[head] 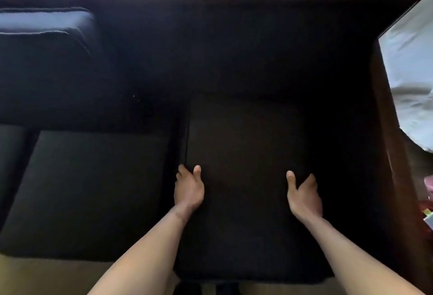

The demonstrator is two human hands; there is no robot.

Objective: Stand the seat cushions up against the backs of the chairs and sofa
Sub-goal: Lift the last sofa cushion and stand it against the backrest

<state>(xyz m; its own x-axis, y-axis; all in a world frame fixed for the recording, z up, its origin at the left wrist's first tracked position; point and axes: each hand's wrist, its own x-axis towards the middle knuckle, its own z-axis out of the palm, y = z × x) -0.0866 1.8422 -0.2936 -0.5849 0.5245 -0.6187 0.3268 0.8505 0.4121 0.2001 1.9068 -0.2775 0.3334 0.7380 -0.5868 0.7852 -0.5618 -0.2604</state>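
A dark sofa (234,25) fills the view from above. Its right seat cushion (243,144) lies under my hands, and its front edge juts out past the cushion beside it. My left hand (188,189) grips its left edge, fingers tucked into the gap and thumb on top. My right hand (303,197) holds its right side, thumb up and fingers curled over the dark edge. The middle seat cushion (93,189) lies flat. At the far left another cushion (44,37) stands against the sofa back.
The sofa's brown right armrest (393,154) rises close beside my right hand. Pale cloth (412,72) lies beyond it. Tan floor (46,278) shows in front of the sofa, and small coloured items (427,215) sit at the right edge.
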